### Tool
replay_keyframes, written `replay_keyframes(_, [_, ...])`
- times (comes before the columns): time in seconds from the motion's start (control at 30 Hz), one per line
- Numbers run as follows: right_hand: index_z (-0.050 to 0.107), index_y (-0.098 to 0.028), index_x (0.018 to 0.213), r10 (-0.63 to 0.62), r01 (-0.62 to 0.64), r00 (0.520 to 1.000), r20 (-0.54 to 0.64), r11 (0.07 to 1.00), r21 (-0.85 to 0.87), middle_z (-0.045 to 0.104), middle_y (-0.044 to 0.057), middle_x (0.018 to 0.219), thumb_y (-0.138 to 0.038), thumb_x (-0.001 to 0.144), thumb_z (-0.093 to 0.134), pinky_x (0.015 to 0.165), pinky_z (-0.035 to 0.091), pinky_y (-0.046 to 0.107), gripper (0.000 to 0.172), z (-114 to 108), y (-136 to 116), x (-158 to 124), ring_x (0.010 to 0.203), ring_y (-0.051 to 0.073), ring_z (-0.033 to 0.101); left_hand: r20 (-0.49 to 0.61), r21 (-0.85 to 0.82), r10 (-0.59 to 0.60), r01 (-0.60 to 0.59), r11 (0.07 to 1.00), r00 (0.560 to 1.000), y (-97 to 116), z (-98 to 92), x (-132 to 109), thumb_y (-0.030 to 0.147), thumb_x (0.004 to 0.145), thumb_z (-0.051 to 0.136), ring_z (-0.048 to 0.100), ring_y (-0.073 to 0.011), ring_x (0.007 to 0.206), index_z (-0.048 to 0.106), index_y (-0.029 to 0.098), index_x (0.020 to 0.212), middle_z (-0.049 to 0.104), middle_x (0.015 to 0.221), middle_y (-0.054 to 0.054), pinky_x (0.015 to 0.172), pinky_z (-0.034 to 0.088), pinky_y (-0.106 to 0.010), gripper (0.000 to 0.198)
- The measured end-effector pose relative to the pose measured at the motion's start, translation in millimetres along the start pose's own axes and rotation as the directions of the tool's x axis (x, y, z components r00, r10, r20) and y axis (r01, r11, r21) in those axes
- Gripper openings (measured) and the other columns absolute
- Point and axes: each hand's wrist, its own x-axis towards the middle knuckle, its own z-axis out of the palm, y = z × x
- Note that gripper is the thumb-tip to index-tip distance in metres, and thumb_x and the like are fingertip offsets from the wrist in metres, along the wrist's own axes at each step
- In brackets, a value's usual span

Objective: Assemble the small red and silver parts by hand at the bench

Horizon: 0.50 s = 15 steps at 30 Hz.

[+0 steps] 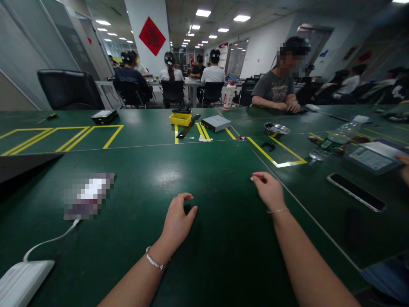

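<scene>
Both forearms (137, 277) come in cropped by the bottom edge, near a white block (24, 283), itself cut off at the lower left corner; its cable (47, 244) runs to a phone (91, 196) whose screen is pixelated past reading. The left hand (179, 215) has thumb and fingers parted, with nothing visible between them, its palm partly turned from sight. The right hand (269, 189) pinches a tiny pale piece (252, 179) at its fingertips, mostly covered and too small to identify, over the green table (217, 170) just left of a seam. A dark panel (25, 168) is cropped by the left edge. On the right, a bottle (337, 138) stands before coloured wires (361, 139), partly blocking them, and a co-worker's hand (404, 166) is sliced off by the border. Farther back sit a yellow tray (180, 119) with a black tangle behind it, a grey box (216, 123) and a steel bowl (277, 128).
</scene>
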Motion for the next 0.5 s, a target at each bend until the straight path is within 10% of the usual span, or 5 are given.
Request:
replay_keyframes(0.23, [0.066, -0.017, 0.084, 0.140, -0.200, 0.975, -0.171, 0.890, -0.410, 0.063, 0.012, 0.078, -0.032, 0.066, 0.045, 0.056, 0.038, 0.033, 0.031, -47, 80, 36, 0.065, 0.022, 0.055, -0.025, 0.058, -0.062, 0.063, 0.996, 0.998, -5, -5.5, 5, 0.025, 0.072, 0.048, 0.050, -0.0210, 0.096, 0.049, 0.020, 0.094, 0.054, 0.096, -0.005, 0.082, 0.039, -0.038, 0.023])
replay_keyframes(0.5, [0.062, -0.012, 0.096, 0.033, -0.112, 0.986, -0.165, 0.860, -0.498, 0.059, 0.017, 0.097, -0.031, 0.071, 0.040, 0.077, 0.037, 0.041, 0.038, -39, 79, 36, 0.091, 0.028, 0.051, -0.004, 0.073, -0.038, 0.038, 0.997, 0.999, -8, -4.5, 7, 0.025, 0.071, 0.049, 0.051, -0.0207, 0.098, 0.050, 0.019, 0.095, 0.055, 0.099, -0.006, 0.085, 0.039, -0.038, 0.025])
